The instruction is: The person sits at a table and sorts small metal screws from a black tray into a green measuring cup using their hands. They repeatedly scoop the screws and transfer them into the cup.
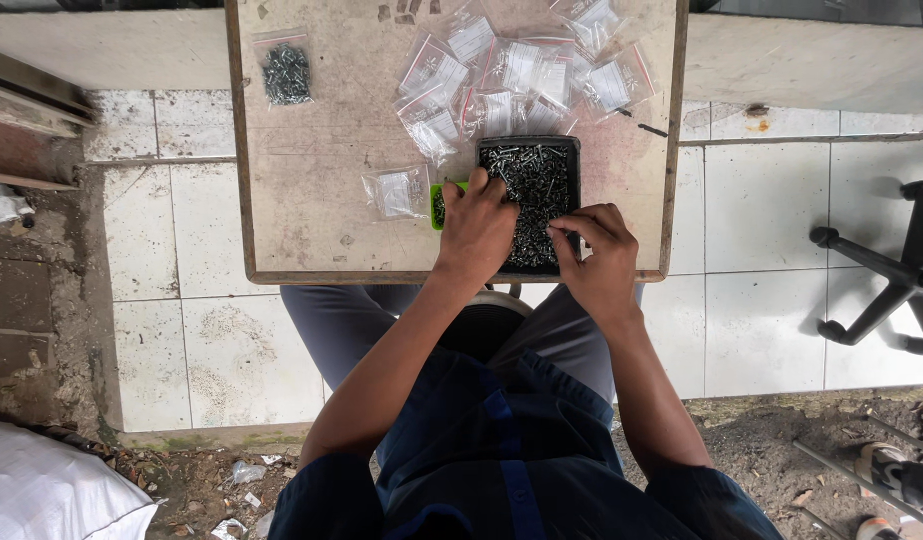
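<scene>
Tray (572,150) of screws (537,180) sits frame centre at the surface (312,200) near edge; left hand (475,228) curled over it, grasp unclear; right hand (600,250) pinching, contents hidden; a nudge risks spillage.

Just beyond your fingers (502,190) lies a heap of small clear plastic zip bags with white labels and red strips (527,75). One clear bag (397,192) sits left of them, seemingly empty. Farther left, a clear bag of dark screws (286,72).
</scene>
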